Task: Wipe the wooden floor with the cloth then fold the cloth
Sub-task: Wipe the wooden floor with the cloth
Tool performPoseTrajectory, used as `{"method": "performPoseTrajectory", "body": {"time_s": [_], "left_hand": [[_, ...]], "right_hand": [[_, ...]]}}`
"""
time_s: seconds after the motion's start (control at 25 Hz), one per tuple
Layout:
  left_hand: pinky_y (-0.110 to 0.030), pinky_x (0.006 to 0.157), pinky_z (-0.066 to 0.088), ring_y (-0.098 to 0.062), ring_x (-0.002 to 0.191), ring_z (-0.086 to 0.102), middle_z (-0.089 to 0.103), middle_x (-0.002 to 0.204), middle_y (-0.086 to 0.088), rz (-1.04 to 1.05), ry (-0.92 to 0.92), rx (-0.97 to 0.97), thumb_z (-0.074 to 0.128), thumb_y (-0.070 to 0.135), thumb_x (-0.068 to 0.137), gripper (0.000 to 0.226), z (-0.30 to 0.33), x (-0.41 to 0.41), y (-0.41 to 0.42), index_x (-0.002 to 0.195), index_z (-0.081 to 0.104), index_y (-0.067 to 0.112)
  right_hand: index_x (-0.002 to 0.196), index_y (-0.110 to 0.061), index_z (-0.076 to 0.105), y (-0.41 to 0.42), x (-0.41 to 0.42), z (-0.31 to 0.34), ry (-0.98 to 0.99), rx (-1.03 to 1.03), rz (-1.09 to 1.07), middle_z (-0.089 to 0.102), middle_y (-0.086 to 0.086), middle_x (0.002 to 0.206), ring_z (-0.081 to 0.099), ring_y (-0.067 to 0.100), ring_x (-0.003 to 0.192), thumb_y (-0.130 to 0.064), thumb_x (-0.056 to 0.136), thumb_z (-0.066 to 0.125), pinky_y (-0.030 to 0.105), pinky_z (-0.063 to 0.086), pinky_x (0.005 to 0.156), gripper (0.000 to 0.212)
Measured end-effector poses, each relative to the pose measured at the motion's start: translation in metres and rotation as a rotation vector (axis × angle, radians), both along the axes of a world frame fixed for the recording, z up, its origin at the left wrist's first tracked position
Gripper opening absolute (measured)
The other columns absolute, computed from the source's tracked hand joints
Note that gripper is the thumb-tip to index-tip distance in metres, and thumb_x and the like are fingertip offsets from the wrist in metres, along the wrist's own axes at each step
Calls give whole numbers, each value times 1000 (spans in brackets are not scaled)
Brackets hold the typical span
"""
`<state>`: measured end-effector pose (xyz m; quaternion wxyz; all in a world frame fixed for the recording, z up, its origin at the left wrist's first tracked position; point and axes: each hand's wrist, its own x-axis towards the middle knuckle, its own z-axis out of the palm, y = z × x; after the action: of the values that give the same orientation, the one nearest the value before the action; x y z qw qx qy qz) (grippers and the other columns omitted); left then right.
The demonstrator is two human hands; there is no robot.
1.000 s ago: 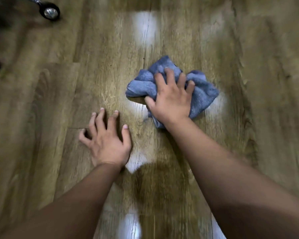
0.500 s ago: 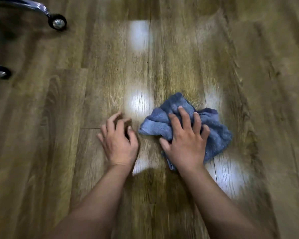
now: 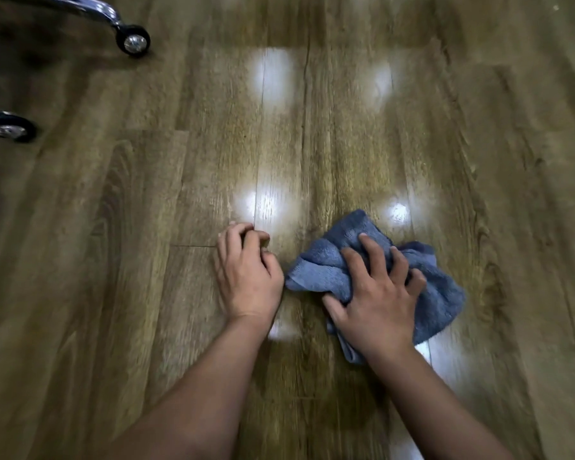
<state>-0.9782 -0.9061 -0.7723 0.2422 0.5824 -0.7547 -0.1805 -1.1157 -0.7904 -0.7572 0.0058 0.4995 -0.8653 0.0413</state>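
Note:
A bunched blue cloth (image 3: 442,293) lies on the wooden floor (image 3: 312,144), right of centre. My right hand (image 3: 375,293) presses down on top of it, fingers spread and gripping the fabric. My left hand (image 3: 246,273) rests on the floor just left of the cloth, fingers curled under, holding nothing. Its knuckles nearly touch the cloth's left edge. Part of the cloth is hidden under my right palm.
Two chair casters, one (image 3: 133,41) on a chrome leg at the top left and another (image 3: 9,127) at the left edge, stand on the floor. Bright ceiling-light reflections show on the planks ahead of my hands.
My right hand has dragged the cloth back toward me and a little to the right. My left hand's fingers have curled from spread flat into a loose fist.

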Motion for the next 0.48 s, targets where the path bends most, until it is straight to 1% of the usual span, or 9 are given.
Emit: {"method": "performPoseTrajectory", "body": {"time_s": [0.08, 0.24, 0.32, 0.4, 0.48], "left_hand": [[-45, 103, 40, -27, 123, 47, 55, 121, -4, -2, -79, 6, 45, 22, 78, 29, -1, -1, -2, 100, 64, 18], [-46, 109, 34, -26, 134, 41, 52, 132, -2, -14, -188, 13, 43, 27, 78, 43, -3, -4, -1, 115, 64, 22], [-49, 108, 32, -25, 134, 41, 52, 133, -1, -9, -244, 5, 42, 29, 77, 44, -4, -4, -2, 116, 63, 26], [-51, 104, 31, -26, 131, 45, 54, 132, -1, -2, -296, -6, 43, 31, 75, 43, -4, -4, -4, 114, 62, 28], [-51, 100, 31, -27, 126, 47, 55, 131, -3, -16, -328, -10, 45, 30, 75, 42, -3, -5, -4, 113, 63, 27]], "right_hand": [[133, -28, 52, -21, -13, 3, 7, 4, 29, 45, 3, 148, 37, 43, 128, -67, 69, 52, 56, 28, 96, 75], [132, -30, 46, -102, -51, 4, -17, 16, -13, 40, 2, 148, 37, 41, 125, -67, 72, 47, 58, 28, 99, 71], [131, -30, 44, -126, -59, 1, -4, 4, -37, 39, 2, 147, 37, 40, 123, -65, 73, 49, 57, 27, 99, 68], [135, -31, 43, -119, -55, -2, -2, -5, -33, 37, 0, 151, 36, 40, 126, -62, 74, 55, 54, 26, 99, 70], [140, -31, 42, -86, -42, 2, -26, 0, 7, 35, -2, 155, 34, 39, 133, -61, 74, 59, 53, 27, 100, 75]]}}
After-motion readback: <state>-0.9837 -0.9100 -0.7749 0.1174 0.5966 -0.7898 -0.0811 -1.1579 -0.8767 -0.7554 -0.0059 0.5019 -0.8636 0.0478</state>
